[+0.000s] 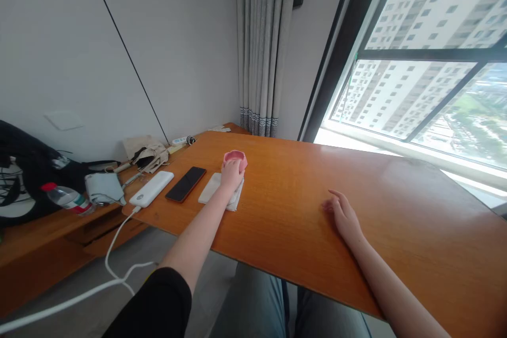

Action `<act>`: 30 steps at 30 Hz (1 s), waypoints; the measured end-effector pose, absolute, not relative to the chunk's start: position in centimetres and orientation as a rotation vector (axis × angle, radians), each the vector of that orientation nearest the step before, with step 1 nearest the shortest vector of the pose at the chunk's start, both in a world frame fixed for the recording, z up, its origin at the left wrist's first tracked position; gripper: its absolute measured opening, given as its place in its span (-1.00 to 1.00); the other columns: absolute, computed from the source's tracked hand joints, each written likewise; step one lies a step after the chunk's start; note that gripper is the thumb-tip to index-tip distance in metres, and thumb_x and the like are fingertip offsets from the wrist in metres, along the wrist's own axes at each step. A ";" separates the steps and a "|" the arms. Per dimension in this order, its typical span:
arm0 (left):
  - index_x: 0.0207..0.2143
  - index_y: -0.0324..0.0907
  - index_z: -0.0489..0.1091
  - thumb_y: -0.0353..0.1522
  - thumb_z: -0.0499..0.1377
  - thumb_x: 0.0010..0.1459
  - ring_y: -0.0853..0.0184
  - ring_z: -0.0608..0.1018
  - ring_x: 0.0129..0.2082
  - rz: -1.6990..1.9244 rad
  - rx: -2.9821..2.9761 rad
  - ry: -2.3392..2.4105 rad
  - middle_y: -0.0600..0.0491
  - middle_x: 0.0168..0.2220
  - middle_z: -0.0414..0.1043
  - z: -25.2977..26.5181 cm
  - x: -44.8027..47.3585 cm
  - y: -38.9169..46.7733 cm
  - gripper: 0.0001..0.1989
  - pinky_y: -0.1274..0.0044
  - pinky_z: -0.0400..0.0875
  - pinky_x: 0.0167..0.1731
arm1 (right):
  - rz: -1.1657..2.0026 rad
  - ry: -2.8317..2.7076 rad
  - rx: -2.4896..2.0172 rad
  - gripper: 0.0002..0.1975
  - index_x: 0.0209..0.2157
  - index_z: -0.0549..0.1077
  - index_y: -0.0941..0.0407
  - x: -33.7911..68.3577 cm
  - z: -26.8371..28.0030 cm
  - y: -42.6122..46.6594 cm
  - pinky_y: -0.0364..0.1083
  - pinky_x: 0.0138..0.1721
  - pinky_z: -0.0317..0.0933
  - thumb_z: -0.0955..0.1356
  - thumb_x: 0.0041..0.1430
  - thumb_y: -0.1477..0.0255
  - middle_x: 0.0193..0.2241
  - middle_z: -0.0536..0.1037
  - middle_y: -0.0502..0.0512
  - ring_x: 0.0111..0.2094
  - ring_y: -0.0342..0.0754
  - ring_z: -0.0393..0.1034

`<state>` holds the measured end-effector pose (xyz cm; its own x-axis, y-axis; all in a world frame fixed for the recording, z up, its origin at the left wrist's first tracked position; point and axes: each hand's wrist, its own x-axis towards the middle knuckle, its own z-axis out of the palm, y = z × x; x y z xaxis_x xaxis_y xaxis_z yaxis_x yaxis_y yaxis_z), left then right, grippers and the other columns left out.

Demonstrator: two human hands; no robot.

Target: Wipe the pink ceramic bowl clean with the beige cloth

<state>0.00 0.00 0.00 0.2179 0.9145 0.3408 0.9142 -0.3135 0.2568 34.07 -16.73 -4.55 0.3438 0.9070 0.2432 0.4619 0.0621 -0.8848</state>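
Now left hand (232,174) on pink cup (235,158), right hand (344,214) well apart, flat on table (415,222)

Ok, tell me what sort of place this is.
Probably a high-rise flat or hotel room: a long orange wooden desk by a large window facing tower blocks, grey pleated curtains, and a black smartphone beside a white power bank.

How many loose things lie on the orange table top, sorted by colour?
White: 3, power bank, flat slab, cloth under the left hand
Black: 1, phone
Pink: 1, cup at the left hand
Total: 5
The right hand rests flat on the table.
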 end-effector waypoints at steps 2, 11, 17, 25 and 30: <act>-0.04 -0.19 0.31 -0.34 0.09 0.15 0.12 0.37 0.05 0.646 2.465 1.851 -0.14 -0.01 0.41 0.1 -0.1 0.4 -0.69 0.25 0.13 0.10 | 0.543 -1.268 -1.566 -0.48 0.02 0.26 0.09 34.1 -4.6 -16.7 0.00 -0.22 0.31 0.12 0.22 0.02 -0.41 0.50 0.07 -0.34 -0.01 0.42; -0.22 -0.22 0.33 -0.38 0.11 0.12 0.09 0.45 -0.08 0.518 2.456 1.853 -0.16 -0.15 0.46 0.4 -0.6 2.3 -0.84 0.19 0.18 0.04 | 0.544 -1.250 -1.551 -0.48 -0.04 0.31 0.08 34.0 -4.5 -16.6 -0.02 -0.26 0.32 0.12 0.21 -0.01 -0.45 0.51 0.06 -0.39 -0.02 0.41; -0.20 -0.21 0.30 -0.39 0.07 0.16 0.10 0.42 -0.03 0.582 2.485 1.786 -0.16 -0.08 0.43 1.4 2.0 0.4 -0.86 0.22 0.19 0.04 | 0.545 -1.271 -1.532 -0.49 -0.05 0.31 0.06 34.2 -4.9 -16.2 -0.01 -0.27 0.30 0.11 0.21 -0.01 -0.46 0.50 0.04 -0.39 -0.01 0.40; -0.24 -0.20 0.30 -0.33 0.12 0.16 0.15 0.44 -0.07 0.657 2.665 1.244 -0.10 -0.15 0.45 2.0 10.8 -5.8 -0.86 0.26 0.18 0.05 | 0.531 -1.255 -1.511 -0.50 -0.04 0.30 0.07 34.4 -5.1 -15.8 0.00 -0.28 0.32 0.11 0.21 0.00 -0.45 0.50 0.05 -0.39 -0.01 0.41; -0.26 -0.19 0.28 -0.31 0.11 0.18 0.17 0.44 -0.10 0.618 2.757 1.034 -0.09 -0.15 0.45 1.4 14.9 -8.7 -0.86 0.24 0.15 0.08 | 0.543 -1.227 -1.504 -0.51 -0.03 0.27 0.08 34.4 -5.0 -15.6 -0.01 -0.27 0.34 0.13 0.21 0.03 -0.37 0.50 0.07 -0.39 -0.04 0.40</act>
